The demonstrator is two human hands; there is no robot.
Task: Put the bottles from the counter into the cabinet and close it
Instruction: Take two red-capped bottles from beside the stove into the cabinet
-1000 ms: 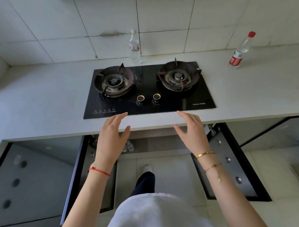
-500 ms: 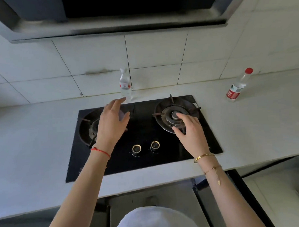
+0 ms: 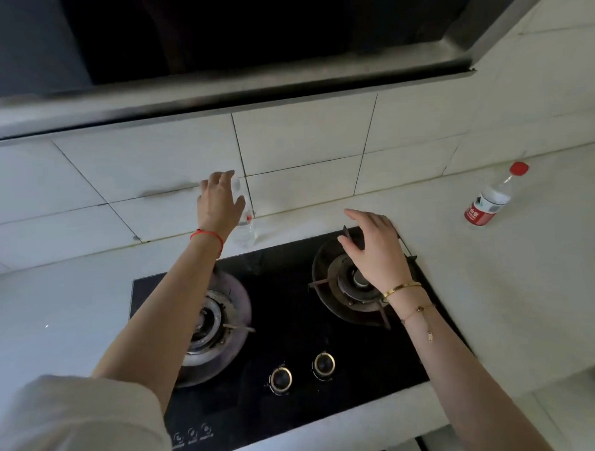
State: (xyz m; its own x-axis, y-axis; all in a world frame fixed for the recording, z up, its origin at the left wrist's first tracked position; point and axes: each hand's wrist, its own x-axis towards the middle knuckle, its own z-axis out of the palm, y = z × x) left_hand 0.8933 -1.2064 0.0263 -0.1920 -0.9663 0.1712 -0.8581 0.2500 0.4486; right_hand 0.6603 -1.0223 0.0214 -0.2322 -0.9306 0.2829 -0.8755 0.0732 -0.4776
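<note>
Standing clear bottle (image 3: 245,232), red-marked label.

A clear bottle (image 3: 246,227) stands against the wall tiles; a red-capped, red-labelled bottle (image 3: 491,198) stands far right.

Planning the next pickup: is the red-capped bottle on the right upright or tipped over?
Upright. The red-capped bottle stands on its base on the counter, cap up; its lean looks like wide-angle distortion.

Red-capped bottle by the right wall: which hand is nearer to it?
Right. The right hand hovers over the right burner, well left of the red-capped bottle. The left hand is farther left, at the clear bottle.
</note>
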